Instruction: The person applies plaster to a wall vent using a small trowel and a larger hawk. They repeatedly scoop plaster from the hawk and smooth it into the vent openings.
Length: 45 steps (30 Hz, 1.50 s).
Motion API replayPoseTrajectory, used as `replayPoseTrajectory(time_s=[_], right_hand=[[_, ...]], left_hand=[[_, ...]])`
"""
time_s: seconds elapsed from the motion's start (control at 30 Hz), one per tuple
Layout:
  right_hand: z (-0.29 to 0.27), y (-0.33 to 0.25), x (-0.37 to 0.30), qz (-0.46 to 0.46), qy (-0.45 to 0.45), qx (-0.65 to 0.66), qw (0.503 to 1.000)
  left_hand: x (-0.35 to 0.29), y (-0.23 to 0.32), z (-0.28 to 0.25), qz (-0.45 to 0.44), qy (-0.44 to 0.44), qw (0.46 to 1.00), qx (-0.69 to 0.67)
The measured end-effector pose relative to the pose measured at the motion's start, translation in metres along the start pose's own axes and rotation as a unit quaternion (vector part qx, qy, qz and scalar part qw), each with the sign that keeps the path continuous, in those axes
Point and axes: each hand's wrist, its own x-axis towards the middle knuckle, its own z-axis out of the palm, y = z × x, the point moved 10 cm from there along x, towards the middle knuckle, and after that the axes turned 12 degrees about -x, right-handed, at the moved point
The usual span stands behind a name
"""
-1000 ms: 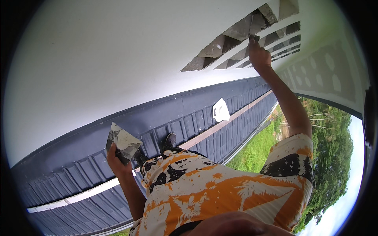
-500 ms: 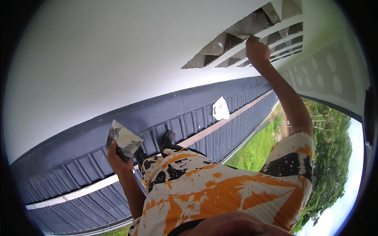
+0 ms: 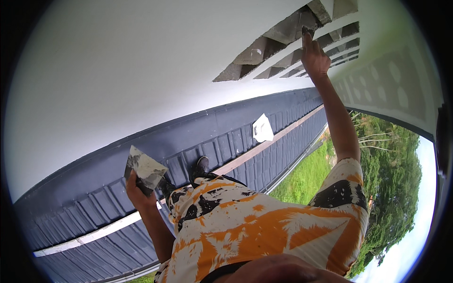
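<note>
- Up high, a small dark tool [image 3: 307,32] shows as a short dark tip, pressed against the white strip between grey concrete blocks [image 3: 283,35] in a wall opening.
- Gripping it is the right hand [image 3: 315,59], fingers closed round it, arm stretched straight up.
- Lower down, the left hand [image 3: 138,191] clasps a flat square plaster board [image 3: 145,168], smeared grey and white, tilted, elbow bent.
- Beneath stands a dark blue tiled roof [image 3: 94,212], a white sheet [image 3: 262,128] lying on it, a black shoe [image 3: 200,166] planted there; the orange patterned shirt [image 3: 264,226] fills the foreground.
</note>
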Motion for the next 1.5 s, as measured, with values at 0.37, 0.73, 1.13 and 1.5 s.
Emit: replayPoseTrajectory(time_s=[0.37, 0.73, 1.13, 1.5], right_hand=[[0.004, 0.008, -0.013, 0.054, -0.054, 0.057, 0.995], [0.009, -0.046, -0.007, -0.068, -0.136, 0.030, 0.988], [0.039, 0.001, 0.051, -0.021, -0.097, -0.077, 0.992], [0.022, 0.002, 0.059, -0.012, -0.062, -0.011, 0.998]], left_hand=[[-0.012, 0.013, 0.028, 0.020, -0.037, 0.999, 0.030], [-0.013, 0.002, 0.039, 0.005, -0.045, 0.999, 0.026], [-0.003, 0.007, 0.024, 0.010, -0.056, 0.998, 0.039], [-0.018, 0.005, 0.039, 0.003, -0.084, 0.996, 0.032]])
